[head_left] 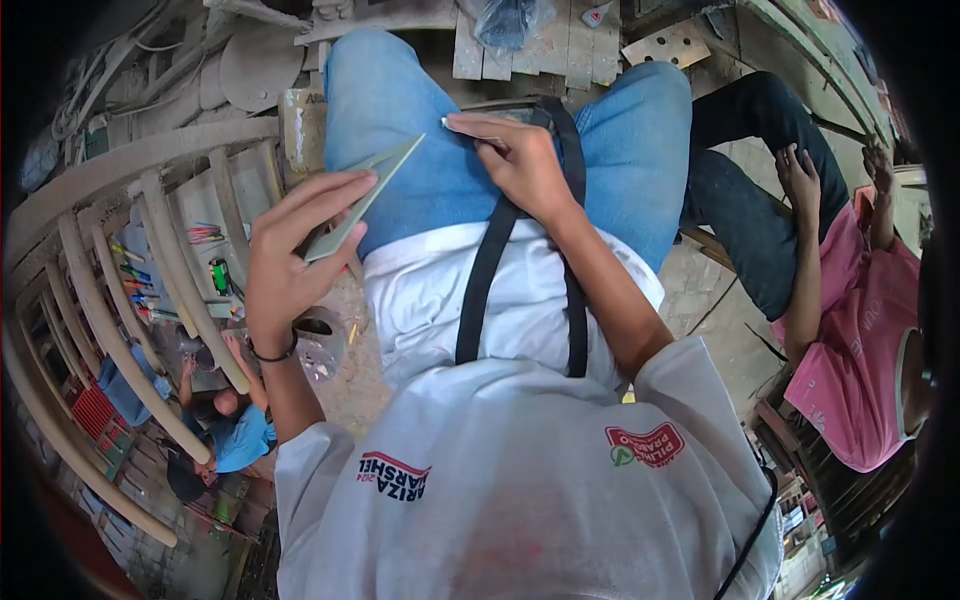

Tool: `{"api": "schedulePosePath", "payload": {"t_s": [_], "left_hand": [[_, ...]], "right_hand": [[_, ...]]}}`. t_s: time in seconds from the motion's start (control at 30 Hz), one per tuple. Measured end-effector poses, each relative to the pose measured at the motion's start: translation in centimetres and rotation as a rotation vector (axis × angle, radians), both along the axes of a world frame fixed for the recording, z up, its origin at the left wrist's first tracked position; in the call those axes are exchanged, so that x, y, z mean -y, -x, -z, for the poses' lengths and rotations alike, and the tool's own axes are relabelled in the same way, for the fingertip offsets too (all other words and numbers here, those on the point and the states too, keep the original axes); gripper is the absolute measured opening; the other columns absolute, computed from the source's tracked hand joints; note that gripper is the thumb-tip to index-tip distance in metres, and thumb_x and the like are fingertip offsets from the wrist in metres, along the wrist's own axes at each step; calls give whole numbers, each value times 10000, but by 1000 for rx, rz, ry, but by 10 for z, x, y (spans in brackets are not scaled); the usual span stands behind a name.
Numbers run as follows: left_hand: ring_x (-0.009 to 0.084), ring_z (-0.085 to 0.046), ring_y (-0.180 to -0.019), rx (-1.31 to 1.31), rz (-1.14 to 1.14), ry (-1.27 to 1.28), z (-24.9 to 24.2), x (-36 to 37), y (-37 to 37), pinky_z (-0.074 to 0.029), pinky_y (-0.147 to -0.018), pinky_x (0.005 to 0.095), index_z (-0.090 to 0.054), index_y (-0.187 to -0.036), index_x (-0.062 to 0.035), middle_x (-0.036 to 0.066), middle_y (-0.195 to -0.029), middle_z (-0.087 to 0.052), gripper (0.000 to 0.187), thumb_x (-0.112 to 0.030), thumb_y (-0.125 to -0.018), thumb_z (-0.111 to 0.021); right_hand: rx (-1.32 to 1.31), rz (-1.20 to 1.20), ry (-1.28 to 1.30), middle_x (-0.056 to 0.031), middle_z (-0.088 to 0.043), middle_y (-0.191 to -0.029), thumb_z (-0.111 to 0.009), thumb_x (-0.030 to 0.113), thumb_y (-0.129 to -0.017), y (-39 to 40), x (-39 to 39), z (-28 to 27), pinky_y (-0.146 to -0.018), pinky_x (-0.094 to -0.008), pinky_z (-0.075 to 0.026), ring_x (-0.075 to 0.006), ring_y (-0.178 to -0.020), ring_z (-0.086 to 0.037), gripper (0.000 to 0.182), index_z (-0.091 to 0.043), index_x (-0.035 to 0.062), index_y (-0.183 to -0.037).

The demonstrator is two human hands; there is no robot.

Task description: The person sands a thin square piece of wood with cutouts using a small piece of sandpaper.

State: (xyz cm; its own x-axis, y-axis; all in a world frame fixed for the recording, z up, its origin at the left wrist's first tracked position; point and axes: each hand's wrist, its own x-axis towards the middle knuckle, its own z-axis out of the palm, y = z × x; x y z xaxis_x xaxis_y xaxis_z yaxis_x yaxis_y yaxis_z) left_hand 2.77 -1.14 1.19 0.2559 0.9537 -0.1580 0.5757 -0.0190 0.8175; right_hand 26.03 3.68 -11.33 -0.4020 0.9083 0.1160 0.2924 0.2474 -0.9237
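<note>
My left hand (305, 235), with a dark band at its wrist, grips a thin, pale grey-green flat piece (372, 195) between thumb and fingers. The piece is tilted, with its pointed end towards my right hand. My right hand (515, 160) is closed above my lap, apart from that piece. A small whitish tip (446, 122) shows at its fingertips; what it belongs to is mostly hidden. Under both hands are my blue jeans (390, 110), and a black strap (485, 285) runs over my white shirt.
A person in a pink shirt (850, 340) sits close at the right. At the left stands a curved wooden frame with slats (165, 250); beyond it are a person in blue (245, 440) and coloured pens or tools. Wooden boards (580, 50) lie beyond my knees.
</note>
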Motion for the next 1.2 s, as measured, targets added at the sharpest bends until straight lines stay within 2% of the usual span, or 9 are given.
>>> {"api": "schedulePosePath", "payload": {"t_s": [0.1, 0.27, 0.33, 0.47, 0.63, 0.73, 0.77, 1.0, 1.2], "left_hand": [[232, -646, -950, -5, 0, 23, 4, -5, 8, -486, -867, 310, -671, -1135, -10, 144, -1101, -671, 356, 6, -779, -660], [261, -646, -1017, 12, 16, 26, -3, -15, 9, -473, -908, 328, -674, -1124, 0, 165, -1098, -671, 325, -10, -800, -643], [245, -646, -1005, -2, 15, 37, 2, -14, 12, -481, -887, 322, -672, -1120, 6, 165, -1102, -671, 307, -19, -817, -631], [164, -629, -782, 50, -35, 113, -7, -22, 2, -511, -681, 279, -674, -1092, 24, 150, -1030, -676, 250, -36, -860, -603], [124, -579, -609, 20, -17, 44, 0, -28, 5, -473, -576, 265, -664, -1067, 49, 141, -960, -676, 231, -75, -888, -589], [117, -588, -605, -11, 39, 37, -9, -33, -1, -473, -570, 274, -672, -1055, 43, 134, -932, -684, 224, -88, -892, -592], [117, -588, -605, -17, 41, 21, -9, -38, 0, -473, -570, 274, -672, -1055, 43, 134, -932, -684, 224, -88, -892, -592], [183, -662, -731, -41, 11, 22, 0, -42, 0, -505, -674, 301, -583, -1054, 37, 148, -867, -691, 270, -69, -809, -628], [234, -698, -776, -9, -3, -111, 6, -47, 7, -508, -706, 316, -558, -1051, 22, 150, -834, -687, 297, -48, -766, -606]], "right_hand": [[-131, 12, 6, -110, -675, -1152, -548, -112, -777, 3, -5, -56, -871, -309, -510, -250, -1042, -648, 401, -682, 42, -1122], [-13, -47, 7, -94, -679, -1154, -552, -112, -783, 1, -6, 1, -850, -283, -482, -225, -927, -645, 398, -685, 48, -1122], [-139, 23, 54, -107, -670, -1160, -543, -109, -782, 5, -7, -51, -944, -339, -477, -247, -1035, -648, 384, -684, 39, -1106], [45, -51, -89, -102, -679, -1151, -545, -124, -774, 1, -1, 15, -846, -300, -484, -226, -921, -640, 399, -693, 48, -1102], [-176, 18, -12, -114, -673, -1147, -549, -114, -778, 12, -1, -56, -930, -350, -484, -246, -1082, -633, 381, -694, 47, -1092], [89, 13, -113, -118, -681, -1111, -546, -98, -734, 2, -1, 12, -886, -343, -478, -271, -1017, -651, 407, -692, 48, -1085], [-18, 69, -1, -126, -671, -1133, -550, -93, -724, 0, -4, 11, -863, -355, -471, -272, -1027, -645, 421, -682, 41, -1100], [-371, 1, -137, -126, -679, -1106, -557, -122, -652, 43, 8, -100, -802, -340, -489, -313, -890, -619, 442, -686, 9, -1054], [-399, 6, -204, -91, -684, -1098, -572, -145, -609, 50, 13, -98, -741, -327, -479, -272, -840, -561, 518, -689, 36, -1080]]}}
